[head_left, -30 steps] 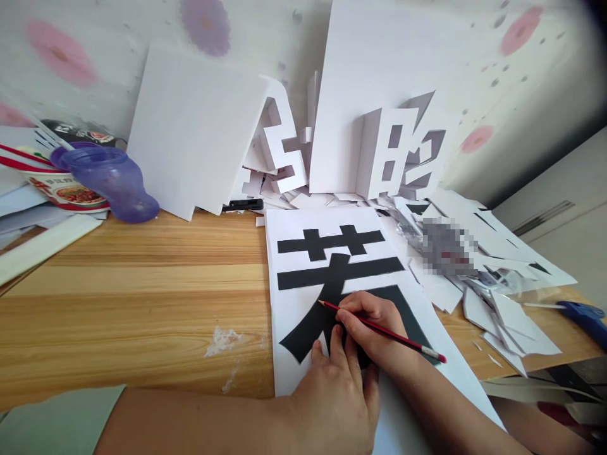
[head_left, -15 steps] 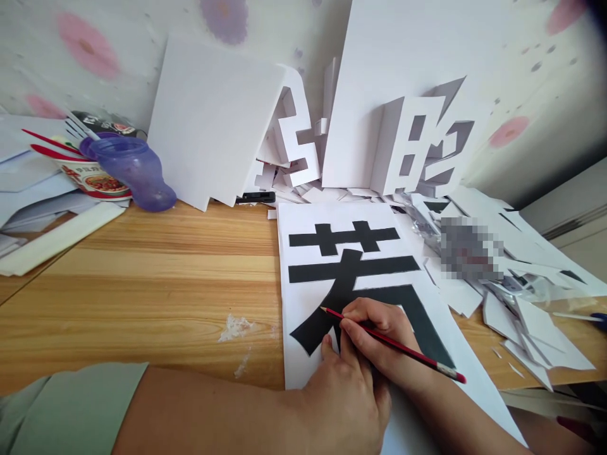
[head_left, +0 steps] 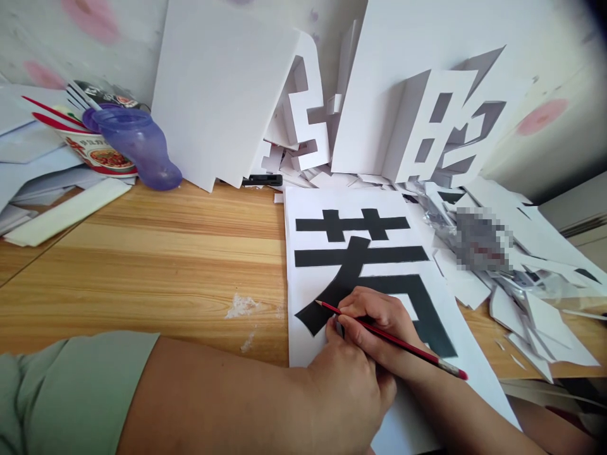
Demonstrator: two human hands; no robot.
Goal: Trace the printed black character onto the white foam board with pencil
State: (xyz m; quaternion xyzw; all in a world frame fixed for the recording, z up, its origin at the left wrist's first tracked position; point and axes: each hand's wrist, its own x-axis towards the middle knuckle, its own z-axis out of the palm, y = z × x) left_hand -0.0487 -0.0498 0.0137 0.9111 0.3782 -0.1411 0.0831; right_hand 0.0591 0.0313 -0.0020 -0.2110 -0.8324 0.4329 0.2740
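Note:
A red-and-black pencil [head_left: 403, 344] with a pink eraser is pinched in my right hand [head_left: 379, 316]. Its sharpened tip meets the upper edge of a slanting stroke on a large black character shape [head_left: 341, 278]. That shape lies on a white sheet [head_left: 303, 354] on the table. My left hand [head_left: 346, 379] presses down beside and partly under my right hand, over the lower part of the character. Its visible fingers reach forward onto the sheet; the others are hidden.
Behind the sheet stand white panels [head_left: 213, 88] and white cut-out characters [head_left: 422, 133]. To the left, a purple boot-shaped cup [head_left: 142, 148] stands by a paper noodle bowl [head_left: 107, 155]. White scraps [head_left: 526, 322] lie on the right, and a black box cutter [head_left: 262, 180] lies behind.
The pencil tip has slid slightly down and left along the slanting stroke's edge. My left hand stays pressed on the sheet. The camera view has shifted a little.

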